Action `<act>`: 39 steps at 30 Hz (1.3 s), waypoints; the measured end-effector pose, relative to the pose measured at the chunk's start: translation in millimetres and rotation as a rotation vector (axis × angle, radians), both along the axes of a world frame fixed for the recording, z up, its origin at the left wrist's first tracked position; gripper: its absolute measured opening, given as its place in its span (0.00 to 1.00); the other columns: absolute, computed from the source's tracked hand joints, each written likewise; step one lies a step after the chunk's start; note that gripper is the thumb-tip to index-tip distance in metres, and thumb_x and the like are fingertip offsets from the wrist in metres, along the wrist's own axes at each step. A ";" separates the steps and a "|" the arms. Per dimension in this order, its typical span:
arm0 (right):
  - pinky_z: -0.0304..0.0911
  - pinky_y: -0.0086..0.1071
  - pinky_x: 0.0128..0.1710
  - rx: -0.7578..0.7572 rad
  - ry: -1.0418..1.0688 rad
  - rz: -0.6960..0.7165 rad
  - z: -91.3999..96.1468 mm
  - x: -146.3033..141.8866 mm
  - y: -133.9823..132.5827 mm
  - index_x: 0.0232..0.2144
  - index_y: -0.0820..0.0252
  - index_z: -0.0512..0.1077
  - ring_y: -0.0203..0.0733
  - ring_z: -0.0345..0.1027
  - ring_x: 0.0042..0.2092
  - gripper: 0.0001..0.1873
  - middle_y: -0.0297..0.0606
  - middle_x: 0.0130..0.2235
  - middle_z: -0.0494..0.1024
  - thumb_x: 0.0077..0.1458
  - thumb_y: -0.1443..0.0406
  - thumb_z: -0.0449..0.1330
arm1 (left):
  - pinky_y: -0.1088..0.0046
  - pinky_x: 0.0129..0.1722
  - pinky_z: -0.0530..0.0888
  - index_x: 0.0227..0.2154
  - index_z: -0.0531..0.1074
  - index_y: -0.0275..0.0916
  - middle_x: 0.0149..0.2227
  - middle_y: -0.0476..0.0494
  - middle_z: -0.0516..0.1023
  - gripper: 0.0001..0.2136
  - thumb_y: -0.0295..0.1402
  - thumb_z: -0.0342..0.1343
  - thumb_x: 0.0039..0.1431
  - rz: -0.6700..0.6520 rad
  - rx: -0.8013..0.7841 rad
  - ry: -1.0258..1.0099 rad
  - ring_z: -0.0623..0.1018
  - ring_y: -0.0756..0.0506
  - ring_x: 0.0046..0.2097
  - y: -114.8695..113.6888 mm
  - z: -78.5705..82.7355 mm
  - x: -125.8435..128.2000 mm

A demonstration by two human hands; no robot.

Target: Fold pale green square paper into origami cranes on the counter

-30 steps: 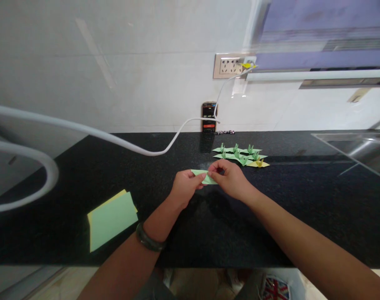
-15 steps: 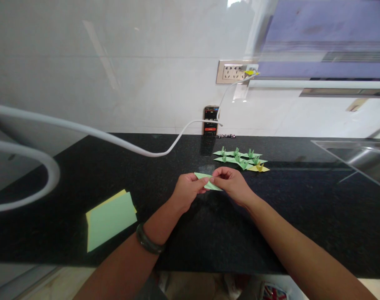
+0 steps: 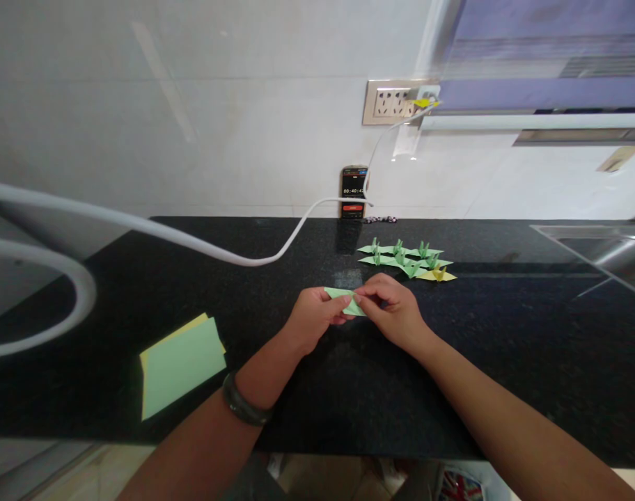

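Note:
A small folded piece of green paper (image 3: pixel 342 298) is held over the black countertop (image 3: pixel 505 348), pinched from both sides. My left hand (image 3: pixel 312 319) grips its left part with thumb and fingers closed. My right hand (image 3: pixel 393 309) pinches its right end, fingers curled over it. Just behind my hands, several finished paper cranes (image 3: pixel 407 257) lie in two rows, most green and one yellow at the right end.
A stack of green and yellow paper squares (image 3: pixel 182 362) lies near the front left. A phone (image 3: pixel 354 192) showing a timer leans on the wall, with a white cable (image 3: pixel 218 250) running to a wall socket (image 3: pixel 395 101). A sink (image 3: pixel 604 254) lies at far right.
My right fingers have slid along the green paper toward its middle, covering more of it. The hands stay in about the same place; the head camera shifted slightly.

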State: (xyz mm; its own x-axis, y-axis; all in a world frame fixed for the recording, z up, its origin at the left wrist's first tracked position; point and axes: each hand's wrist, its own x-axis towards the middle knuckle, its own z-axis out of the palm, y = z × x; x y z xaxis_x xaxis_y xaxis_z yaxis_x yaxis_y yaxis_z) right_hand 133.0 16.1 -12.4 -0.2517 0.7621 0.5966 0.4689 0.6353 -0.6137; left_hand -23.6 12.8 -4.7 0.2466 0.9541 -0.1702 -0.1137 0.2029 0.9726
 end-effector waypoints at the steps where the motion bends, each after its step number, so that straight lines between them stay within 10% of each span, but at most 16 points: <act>1: 0.59 0.29 0.28 0.070 -0.034 -0.011 -0.8 0.3 -0.1 0.30 0.59 0.72 0.35 0.62 0.31 0.07 0.37 0.29 0.68 0.49 0.68 0.54 | 0.79 0.24 0.68 0.28 0.72 0.30 0.25 0.42 0.75 0.11 0.34 0.57 0.44 0.005 -0.006 -0.010 0.73 0.52 0.25 0.0 0.2 0.1; 7: 0.59 0.33 0.33 0.340 -0.286 -0.006 -0.3 3.8 0.1 0.33 0.59 0.72 0.38 0.62 0.33 0.08 0.39 0.29 0.70 0.49 0.68 0.55 | 0.79 0.23 0.67 0.26 0.72 0.30 0.23 0.43 0.74 0.09 0.32 0.57 0.44 0.004 -0.020 -0.059 0.72 0.52 0.24 -0.4 1.5 -0.1; 28: 0.58 0.35 0.33 0.334 -0.482 0.048 12.5 1.7 -10.3 0.41 0.62 0.70 0.39 0.60 0.32 0.15 0.41 0.30 0.69 0.50 0.66 0.52 | 0.78 0.24 0.67 0.24 0.71 0.31 0.22 0.45 0.72 0.12 0.38 0.55 0.46 -0.031 -0.017 -0.126 0.71 0.52 0.24 1.6 3.2 -7.3; 39: 0.56 0.26 0.24 -0.395 0.223 0.000 5.3 -0.5 -4.5 0.32 0.63 0.67 0.32 0.58 0.25 0.12 0.33 0.25 0.66 0.51 0.60 0.52 | 0.78 0.25 0.68 0.26 0.72 0.31 0.26 0.44 0.74 0.14 0.40 0.56 0.45 -0.066 0.047 -0.071 0.71 0.53 0.25 -0.8 3.6 -5.5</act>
State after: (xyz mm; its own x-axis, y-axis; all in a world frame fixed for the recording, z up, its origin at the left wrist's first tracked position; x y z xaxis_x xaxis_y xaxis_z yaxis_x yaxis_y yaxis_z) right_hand 132.5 11.6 -7.0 -0.1497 0.9422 0.2996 0.2975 0.3319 -0.8952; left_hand -29.2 12.0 -1.2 0.3186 0.9420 -0.1054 -0.1710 0.1664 0.9711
